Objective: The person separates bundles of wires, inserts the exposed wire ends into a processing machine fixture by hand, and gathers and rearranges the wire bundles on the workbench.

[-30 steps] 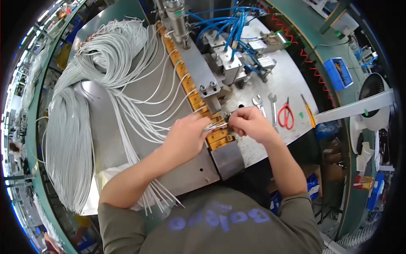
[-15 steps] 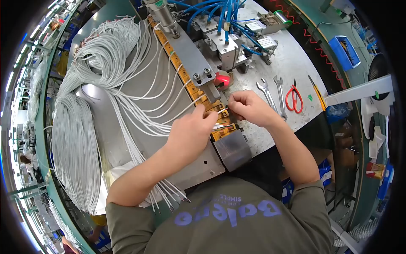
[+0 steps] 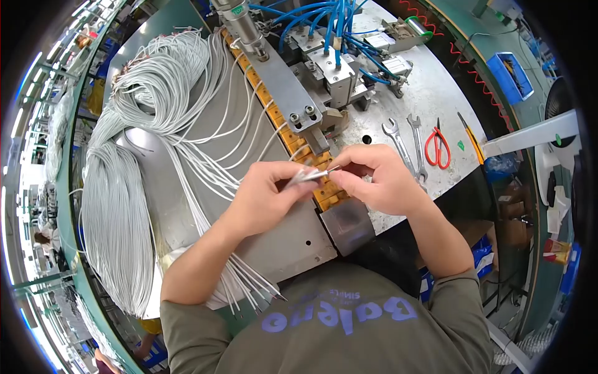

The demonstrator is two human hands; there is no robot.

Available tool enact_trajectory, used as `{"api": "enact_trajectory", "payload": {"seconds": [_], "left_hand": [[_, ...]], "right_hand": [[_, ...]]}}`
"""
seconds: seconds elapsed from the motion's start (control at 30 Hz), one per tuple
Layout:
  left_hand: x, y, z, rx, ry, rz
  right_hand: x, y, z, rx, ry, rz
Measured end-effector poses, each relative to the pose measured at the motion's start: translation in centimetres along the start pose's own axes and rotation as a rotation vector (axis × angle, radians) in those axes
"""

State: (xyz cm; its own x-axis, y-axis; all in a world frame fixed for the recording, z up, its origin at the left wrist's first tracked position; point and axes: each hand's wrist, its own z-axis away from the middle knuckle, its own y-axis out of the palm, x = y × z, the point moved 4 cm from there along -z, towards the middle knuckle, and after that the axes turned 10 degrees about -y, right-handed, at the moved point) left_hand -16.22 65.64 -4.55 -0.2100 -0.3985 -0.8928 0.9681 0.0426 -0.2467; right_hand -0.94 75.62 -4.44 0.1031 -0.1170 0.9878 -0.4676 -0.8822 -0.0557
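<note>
My left hand (image 3: 268,193) is closed on a few white cables (image 3: 308,177), whose ends point right over the yellow fixture strip (image 3: 293,144). Thumb and fingers of my right hand (image 3: 374,177) pinch the stripped tip of a cable just right of the left fingers. Beneath both hands runs the strip's near end, beside a grey metal block (image 3: 347,225). Several white cables curve from the strip's slots to a large coiled bundle (image 3: 159,78) at the left. Cut cable ends (image 3: 249,283) hang at the table's front edge.
Beyond the hands stands a pneumatic press (image 3: 280,93) with blue hoses (image 3: 339,31). To the right lie two wrenches (image 3: 398,140), red-handled scissors (image 3: 437,149) and a yellow-handled tool (image 3: 473,140). A blue bin (image 3: 509,76) and a white fan arm (image 3: 529,134) are farther right.
Both hands have come together over the strip's near end, and the cables are now lifted between them. The red part seen under the press half a second ago is out of sight.
</note>
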Motion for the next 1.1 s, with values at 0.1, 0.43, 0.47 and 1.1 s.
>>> {"api": "enact_trajectory", "payload": {"seconds": [0.1,0.43,0.47,1.1], "left_hand": [[-0.8,-0.9,-0.1,-0.085,0.131,-0.058],[-2.4,-1.1,0.6,-0.297,0.374,-0.095],[-2.9,-1.0,0.7,-0.306,0.393,-0.170],[-1.0,1.4,0.9,-0.025,0.199,-0.153]], "right_hand": [[-0.3,-0.5,0.3,-0.066,0.045,0.000],[-0.2,-0.3,0.3,-0.136,0.030,0.053],[0.1,-0.2,0.4,-0.124,0.028,0.053],[0.2,0.4,0.6,0.005,0.129,0.050]]}}
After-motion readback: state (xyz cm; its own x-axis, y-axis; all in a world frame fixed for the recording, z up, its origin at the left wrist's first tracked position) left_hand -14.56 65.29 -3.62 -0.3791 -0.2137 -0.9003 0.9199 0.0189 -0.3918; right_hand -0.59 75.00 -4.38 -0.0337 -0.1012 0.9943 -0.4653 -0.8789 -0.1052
